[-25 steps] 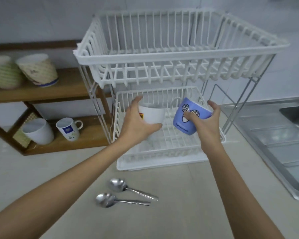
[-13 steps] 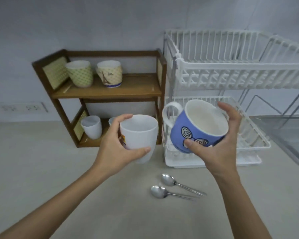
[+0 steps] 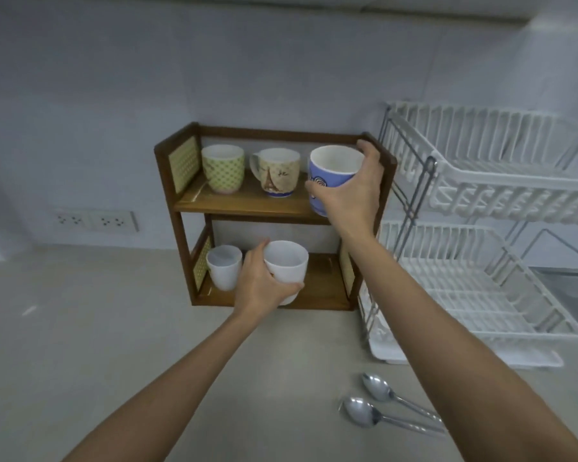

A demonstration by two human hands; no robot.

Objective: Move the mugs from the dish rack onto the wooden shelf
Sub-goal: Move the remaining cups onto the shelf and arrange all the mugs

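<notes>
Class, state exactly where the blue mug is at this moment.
In the head view the blue mug is held in the right hand at the right end of the wooden shelf's upper level, beside the Eiffel Tower mug.

The right hand (image 3: 354, 191) hides much of the blue mug (image 3: 327, 175), so whether it rests on the wooden shelf (image 3: 247, 203) is unclear. The dish rack (image 3: 501, 201) is cut off by the right edge.

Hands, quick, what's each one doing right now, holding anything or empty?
Left hand: closed around the white mug at the lower shelf.
Right hand: closed around the blue mug at the upper shelf.
</notes>
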